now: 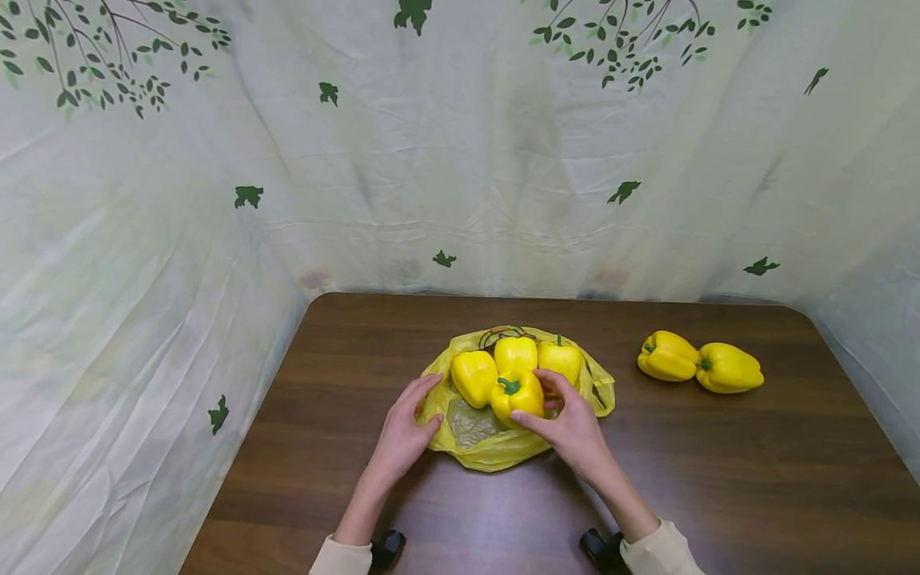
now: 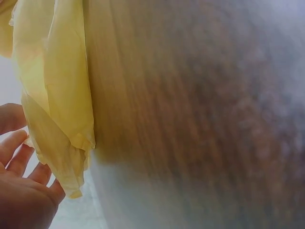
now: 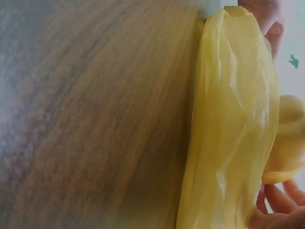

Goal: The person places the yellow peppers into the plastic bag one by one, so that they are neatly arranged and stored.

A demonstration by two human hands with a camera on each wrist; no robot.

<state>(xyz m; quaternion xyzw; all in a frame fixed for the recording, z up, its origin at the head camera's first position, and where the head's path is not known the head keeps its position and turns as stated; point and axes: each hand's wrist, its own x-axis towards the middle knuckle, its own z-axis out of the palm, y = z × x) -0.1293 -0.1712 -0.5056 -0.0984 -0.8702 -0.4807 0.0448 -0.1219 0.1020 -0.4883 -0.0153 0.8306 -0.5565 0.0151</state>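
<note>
A yellow plastic bag (image 1: pixel 496 455) lies spread wide on the table with its rim rolled down. Inside it sit several yellow bell peppers, among them one at the left (image 1: pixel 473 377), one at the back (image 1: pixel 514 351) and one at the right (image 1: pixel 559 359). My right hand (image 1: pixel 575 427) holds the front bell pepper (image 1: pixel 519 399) between thumb and fingers, its green stem facing up. At the bag's left rim, my left hand (image 1: pixel 404 435) grips the edge with thumb and fingers. The left wrist view has the bag's folded side (image 2: pixel 57 86) beside those fingers (image 2: pixel 19 160).
Two more yellow bell peppers, one on the left (image 1: pixel 668 356) and one on the right (image 1: pixel 729 369), lie stem to stem on the brown wooden table (image 1: pixel 719 471). Dark thin loops (image 1: pixel 503 334) show at the bag's back rim. A leaf-patterned curtain (image 1: pixel 489 176) hangs behind the table.
</note>
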